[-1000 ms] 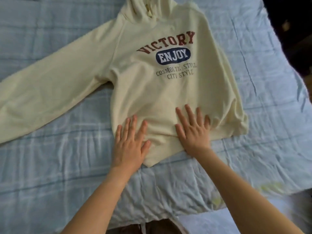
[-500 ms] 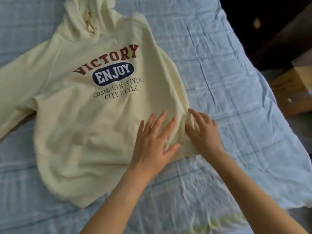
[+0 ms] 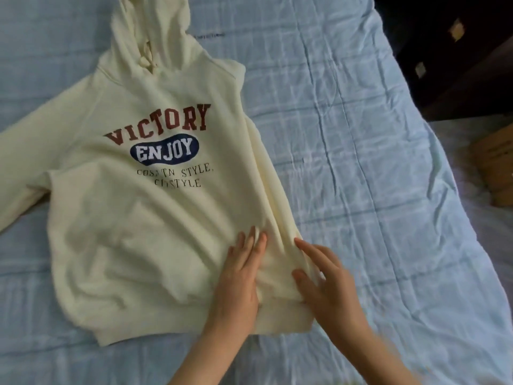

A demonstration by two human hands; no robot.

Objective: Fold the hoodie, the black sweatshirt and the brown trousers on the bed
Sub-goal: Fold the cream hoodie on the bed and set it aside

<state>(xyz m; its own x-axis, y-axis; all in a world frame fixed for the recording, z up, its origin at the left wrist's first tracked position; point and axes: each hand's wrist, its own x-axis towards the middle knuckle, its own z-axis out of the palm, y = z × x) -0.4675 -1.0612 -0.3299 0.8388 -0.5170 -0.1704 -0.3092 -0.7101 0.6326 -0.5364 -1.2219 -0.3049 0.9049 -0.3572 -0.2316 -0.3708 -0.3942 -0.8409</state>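
A cream hoodie [image 3: 133,218] with "VICTORY ENJOY" printed on its chest lies face up on the bed, hood towards the far end. One sleeve stretches off to the left; the other is hidden along the right side. My left hand [image 3: 238,276] lies flat with straight fingers on the lower right part of the hoodie. My right hand [image 3: 324,282] touches the hoodie's right edge near the hem, fingers straight and spread, the thumb on the fabric. The black sweatshirt and brown trousers are out of view.
The bed is covered by a wrinkled light blue checked sheet [image 3: 361,176]. Its right edge runs diagonally at the right, with a cardboard box [image 3: 497,168] and dark furniture [image 3: 458,51] beyond it.
Both hands have slid from the hoodie's lower middle to its lower right corner. The view has shifted, so the left sleeve is mostly out of frame.
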